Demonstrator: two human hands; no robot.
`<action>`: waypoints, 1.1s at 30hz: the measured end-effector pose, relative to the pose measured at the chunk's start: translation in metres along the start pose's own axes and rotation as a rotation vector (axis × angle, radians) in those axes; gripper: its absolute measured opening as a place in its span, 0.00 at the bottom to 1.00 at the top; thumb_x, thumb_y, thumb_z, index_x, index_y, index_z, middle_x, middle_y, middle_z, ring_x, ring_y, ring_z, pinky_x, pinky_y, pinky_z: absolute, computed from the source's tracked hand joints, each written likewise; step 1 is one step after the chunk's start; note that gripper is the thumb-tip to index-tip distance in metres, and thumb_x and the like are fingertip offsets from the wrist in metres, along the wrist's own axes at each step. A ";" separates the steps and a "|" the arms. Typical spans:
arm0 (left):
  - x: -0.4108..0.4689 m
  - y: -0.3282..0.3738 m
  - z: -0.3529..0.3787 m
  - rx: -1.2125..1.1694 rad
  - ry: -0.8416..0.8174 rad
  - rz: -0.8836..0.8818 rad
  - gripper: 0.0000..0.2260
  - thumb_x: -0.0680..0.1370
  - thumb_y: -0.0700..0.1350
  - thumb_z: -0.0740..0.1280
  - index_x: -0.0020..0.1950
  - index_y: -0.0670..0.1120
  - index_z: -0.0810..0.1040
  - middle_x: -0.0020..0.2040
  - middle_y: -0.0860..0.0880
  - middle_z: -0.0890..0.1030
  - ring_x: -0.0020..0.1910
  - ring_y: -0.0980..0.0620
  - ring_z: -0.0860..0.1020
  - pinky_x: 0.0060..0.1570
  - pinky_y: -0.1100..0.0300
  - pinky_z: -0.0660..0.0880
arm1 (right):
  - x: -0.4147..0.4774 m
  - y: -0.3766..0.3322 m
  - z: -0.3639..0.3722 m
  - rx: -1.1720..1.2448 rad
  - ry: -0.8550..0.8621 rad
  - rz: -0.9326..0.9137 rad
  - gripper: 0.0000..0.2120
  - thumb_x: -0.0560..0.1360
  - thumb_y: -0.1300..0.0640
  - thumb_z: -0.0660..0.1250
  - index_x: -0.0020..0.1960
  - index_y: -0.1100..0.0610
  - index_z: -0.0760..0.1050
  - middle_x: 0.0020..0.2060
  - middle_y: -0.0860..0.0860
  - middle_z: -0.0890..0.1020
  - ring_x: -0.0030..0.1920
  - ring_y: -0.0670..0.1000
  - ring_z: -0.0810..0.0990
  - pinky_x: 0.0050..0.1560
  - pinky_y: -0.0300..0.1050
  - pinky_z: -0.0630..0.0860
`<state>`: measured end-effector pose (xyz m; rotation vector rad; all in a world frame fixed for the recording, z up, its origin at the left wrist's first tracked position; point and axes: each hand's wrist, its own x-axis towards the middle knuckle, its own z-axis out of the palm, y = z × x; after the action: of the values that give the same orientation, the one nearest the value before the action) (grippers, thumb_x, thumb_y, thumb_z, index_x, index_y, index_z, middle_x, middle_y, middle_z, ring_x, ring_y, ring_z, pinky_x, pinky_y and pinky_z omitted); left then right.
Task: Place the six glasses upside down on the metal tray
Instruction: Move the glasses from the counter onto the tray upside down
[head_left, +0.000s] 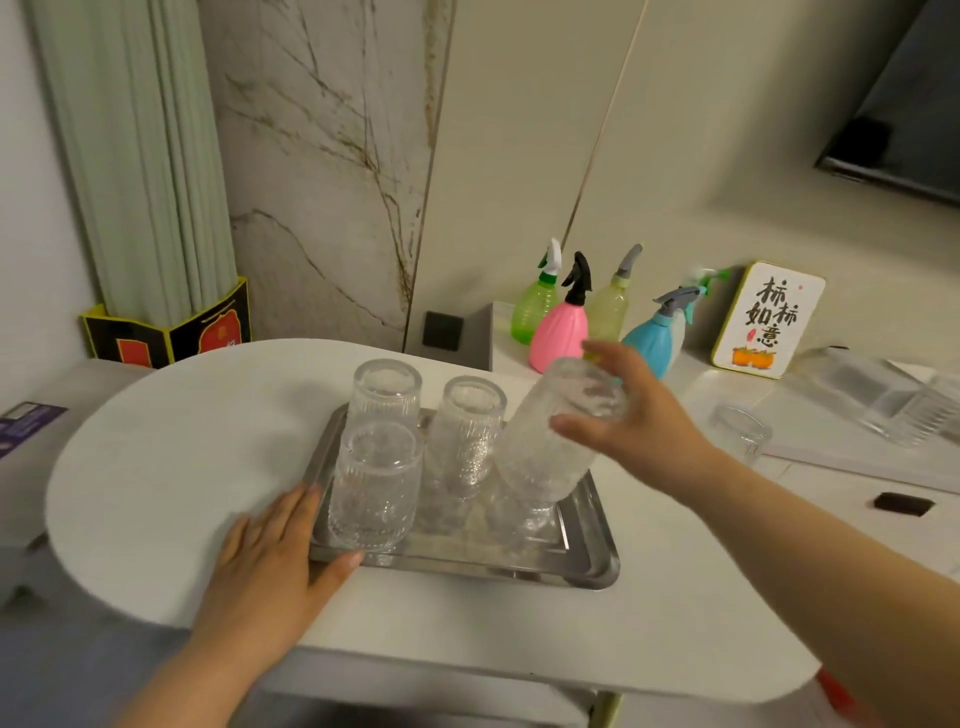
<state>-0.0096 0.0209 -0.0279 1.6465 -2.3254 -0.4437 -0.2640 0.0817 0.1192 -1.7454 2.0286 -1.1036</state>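
Observation:
A metal tray (587, 566) lies on the white table. Three ribbed clear glasses stand upside down on it: one at the back left (385, 389), one at the front left (375, 486), one in the middle (465, 436). My right hand (639, 415) grips the base of a fourth glass (545, 447), tilted with its mouth down over the tray's right side. Whether its rim touches the tray I cannot tell. My left hand (275, 566) rests flat on the table, fingers against the tray's front left edge. Another glass (740, 431) stands upright on the counter to the right.
Several coloured spray bottles (558, 325) stand behind the tray, beside a small sign (769, 319). A clear glass dish (878, 397) lies at the far right. A small dark block (903, 503) sits on the counter. A box (166, 332) holds rolled green material at the back left.

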 end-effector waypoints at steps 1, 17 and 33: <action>0.000 -0.001 0.001 0.003 0.003 0.006 0.61 0.47 0.78 0.26 0.73 0.47 0.49 0.76 0.49 0.54 0.75 0.53 0.53 0.73 0.54 0.47 | -0.002 0.000 0.011 0.009 -0.038 0.001 0.34 0.63 0.54 0.73 0.65 0.50 0.61 0.55 0.45 0.68 0.53 0.47 0.71 0.53 0.41 0.68; 0.001 -0.004 0.006 -0.006 0.048 0.025 0.49 0.55 0.69 0.35 0.73 0.47 0.47 0.76 0.50 0.53 0.75 0.53 0.52 0.73 0.55 0.45 | -0.006 0.023 0.088 -0.016 -0.193 0.030 0.37 0.64 0.52 0.72 0.67 0.49 0.57 0.68 0.50 0.64 0.62 0.45 0.65 0.59 0.37 0.62; -0.002 0.025 -0.023 -0.035 0.380 0.248 0.42 0.71 0.70 0.39 0.69 0.40 0.63 0.70 0.39 0.67 0.70 0.48 0.60 0.71 0.58 0.45 | 0.003 0.085 -0.007 -0.207 0.252 0.144 0.27 0.69 0.51 0.68 0.64 0.56 0.65 0.63 0.58 0.70 0.62 0.57 0.69 0.61 0.52 0.66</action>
<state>-0.0220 0.0280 0.0031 1.2709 -2.1763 -0.1057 -0.3319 0.0816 0.0671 -1.5844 2.4566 -1.1532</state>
